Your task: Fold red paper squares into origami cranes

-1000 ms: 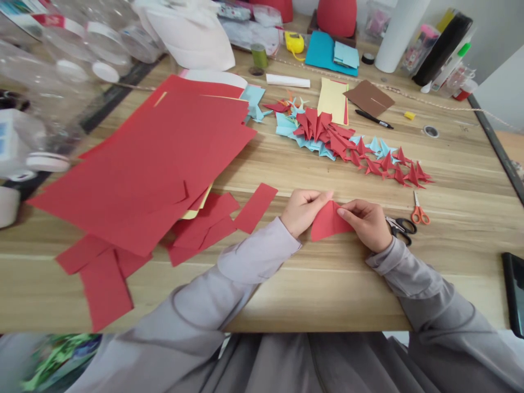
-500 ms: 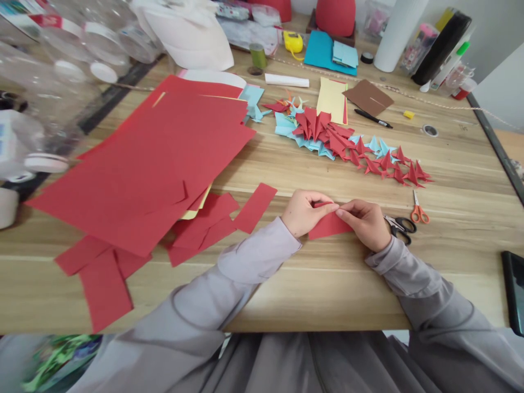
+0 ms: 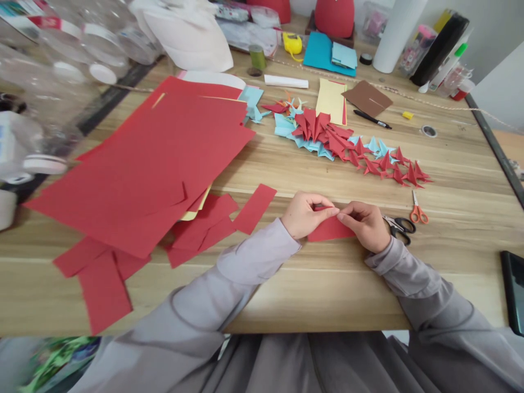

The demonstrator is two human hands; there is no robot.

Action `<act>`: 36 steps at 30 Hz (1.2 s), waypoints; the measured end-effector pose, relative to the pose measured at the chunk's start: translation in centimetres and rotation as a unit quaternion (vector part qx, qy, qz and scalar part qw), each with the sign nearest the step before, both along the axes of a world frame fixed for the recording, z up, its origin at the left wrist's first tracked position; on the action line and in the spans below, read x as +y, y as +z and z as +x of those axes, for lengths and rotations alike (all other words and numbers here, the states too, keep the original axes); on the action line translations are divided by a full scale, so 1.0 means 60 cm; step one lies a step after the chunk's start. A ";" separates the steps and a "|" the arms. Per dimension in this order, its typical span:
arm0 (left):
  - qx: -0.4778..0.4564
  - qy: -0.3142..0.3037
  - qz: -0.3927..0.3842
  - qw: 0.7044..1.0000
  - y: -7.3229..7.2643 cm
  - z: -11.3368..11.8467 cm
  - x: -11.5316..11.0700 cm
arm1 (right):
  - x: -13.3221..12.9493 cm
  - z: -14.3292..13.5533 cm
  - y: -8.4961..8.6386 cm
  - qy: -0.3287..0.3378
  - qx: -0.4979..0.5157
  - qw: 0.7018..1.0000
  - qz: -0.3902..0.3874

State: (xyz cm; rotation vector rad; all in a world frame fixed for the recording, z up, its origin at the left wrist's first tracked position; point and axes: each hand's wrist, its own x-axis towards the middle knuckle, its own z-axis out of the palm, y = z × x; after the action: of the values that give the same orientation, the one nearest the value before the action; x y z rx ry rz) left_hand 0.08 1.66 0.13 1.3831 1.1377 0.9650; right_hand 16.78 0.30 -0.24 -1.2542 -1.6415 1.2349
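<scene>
A piece of red paper [image 3: 331, 229] lies on the table in front of me, its far edge between my fingers. My left hand [image 3: 309, 214] pinches that edge from the left, thumb pointing right. From the other side my right hand [image 3: 365, 222] pinches the same edge, and the two thumb tips almost meet. Part of the paper is hidden under both hands. Just right of my right hand are black-handled scissors [image 3: 401, 228]. Smaller orange-handled scissors [image 3: 419, 213] rest beyond them. Left of my left hand is a loose red strip [image 3: 255, 208].
Large red sheets [image 3: 143, 164] cover the table's left, with cut red pieces [image 3: 104, 289] by them. Folded red paper shapes [image 3: 333, 139] and light-blue ones [image 3: 286, 126] lie behind my hands. A pen [image 3: 372, 119], a tape roll [image 3: 429, 131], plastic bottles [image 3: 61, 71] and a phone [image 3: 513, 289] surround the area.
Both hands keep their pinch on the red paper and have barely moved. A little more of the paper's front part shows near my right hand. Everything else stays put.
</scene>
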 end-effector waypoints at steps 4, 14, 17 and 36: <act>-0.009 -0.021 -0.009 1.000 -0.002 0.000 0.000 | -0.001 0.000 0.005 0.017 0.002 1.000 -0.005; 0.060 -0.030 0.040 0.997 0.005 0.000 -0.001 | 0.000 -0.005 0.002 0.015 -0.002 1.000 -0.003; 0.058 -0.030 0.037 0.997 0.007 -0.001 -0.001 | -0.001 -0.006 0.002 0.013 -0.006 1.000 0.002; -0.017 0.019 -0.024 0.999 0.010 -0.017 0.010 | 0.001 0.003 0.009 -0.050 -0.010 0.998 -0.022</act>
State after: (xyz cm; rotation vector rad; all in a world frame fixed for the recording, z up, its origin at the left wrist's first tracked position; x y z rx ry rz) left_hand -0.93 2.27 0.76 1.3061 1.1577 0.9803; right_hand 16.94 0.36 0.31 -1.3639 -1.5526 1.2070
